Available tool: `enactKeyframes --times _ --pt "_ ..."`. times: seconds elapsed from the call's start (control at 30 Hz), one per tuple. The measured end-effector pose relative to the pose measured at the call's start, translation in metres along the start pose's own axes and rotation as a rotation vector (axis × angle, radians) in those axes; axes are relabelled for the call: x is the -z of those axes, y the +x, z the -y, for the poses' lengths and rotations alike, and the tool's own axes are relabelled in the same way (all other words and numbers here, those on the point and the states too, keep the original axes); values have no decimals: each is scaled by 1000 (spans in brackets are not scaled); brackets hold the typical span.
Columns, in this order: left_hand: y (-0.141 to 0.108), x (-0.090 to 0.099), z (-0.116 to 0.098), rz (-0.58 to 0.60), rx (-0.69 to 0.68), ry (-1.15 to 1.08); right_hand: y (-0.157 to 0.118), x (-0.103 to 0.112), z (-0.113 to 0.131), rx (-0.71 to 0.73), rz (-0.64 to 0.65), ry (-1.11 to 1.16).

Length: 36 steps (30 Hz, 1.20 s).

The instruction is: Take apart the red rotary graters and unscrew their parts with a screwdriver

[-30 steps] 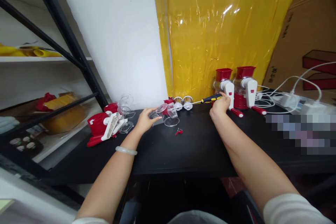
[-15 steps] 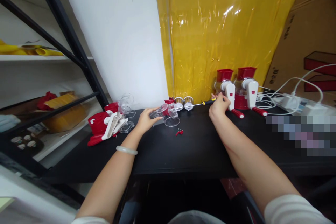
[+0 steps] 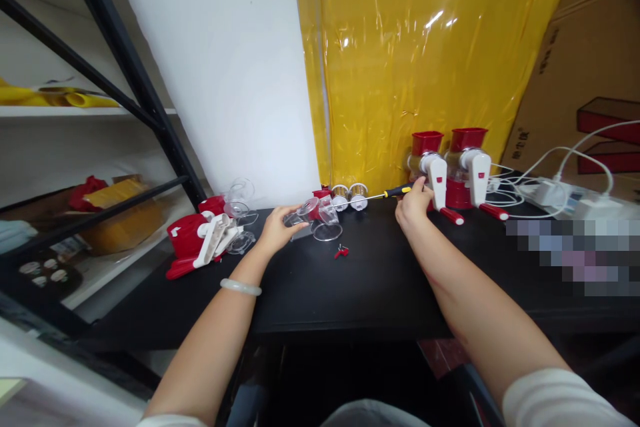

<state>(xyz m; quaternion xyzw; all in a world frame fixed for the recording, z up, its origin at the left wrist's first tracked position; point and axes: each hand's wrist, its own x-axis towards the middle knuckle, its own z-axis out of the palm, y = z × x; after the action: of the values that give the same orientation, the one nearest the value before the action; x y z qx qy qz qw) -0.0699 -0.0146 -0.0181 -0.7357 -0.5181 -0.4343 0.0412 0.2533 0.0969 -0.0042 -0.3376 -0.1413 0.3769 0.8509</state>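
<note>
My left hand [image 3: 277,228] is closed on a clear plastic grater body [image 3: 326,228] with red parts, holding it on its side at the middle of the black table. From the right, my right hand [image 3: 415,201] grips the yellow-and-black handle of a long screwdriver [image 3: 397,191]. Its thin shaft points left into the clear body; the tip's exact contact is hard to make out. Small red pieces with screws [image 3: 341,251] lie on the table just in front of the body. Two metal grater drums [image 3: 358,196] stand behind the shaft.
Two assembled red-and-white rotary graters [image 3: 470,167] stand at the back right, near white cables and a power strip [image 3: 590,203]. On the left lie red bases [image 3: 187,235], white crank handles [image 3: 216,240] and clear parts. A black shelf frame [image 3: 125,47] rises at left.
My right hand and the screwdriver handle have shifted very slightly, with the fingers in a somewhat different position on the handle. My left hand holds the clear body in the same place.
</note>
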Motion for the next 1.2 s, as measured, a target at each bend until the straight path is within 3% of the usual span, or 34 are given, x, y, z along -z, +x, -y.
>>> enactKeyframes --times 0.5,0.87,1.2 --pt "0 0 -1 0 8 0 -3 2 8 -32 54 -37" --pt "0 1 -2 6 9 1 0 4 1 41 74 -133" --pt "0 1 -2 12 9 0 -3 1 6 -49 83 -72"
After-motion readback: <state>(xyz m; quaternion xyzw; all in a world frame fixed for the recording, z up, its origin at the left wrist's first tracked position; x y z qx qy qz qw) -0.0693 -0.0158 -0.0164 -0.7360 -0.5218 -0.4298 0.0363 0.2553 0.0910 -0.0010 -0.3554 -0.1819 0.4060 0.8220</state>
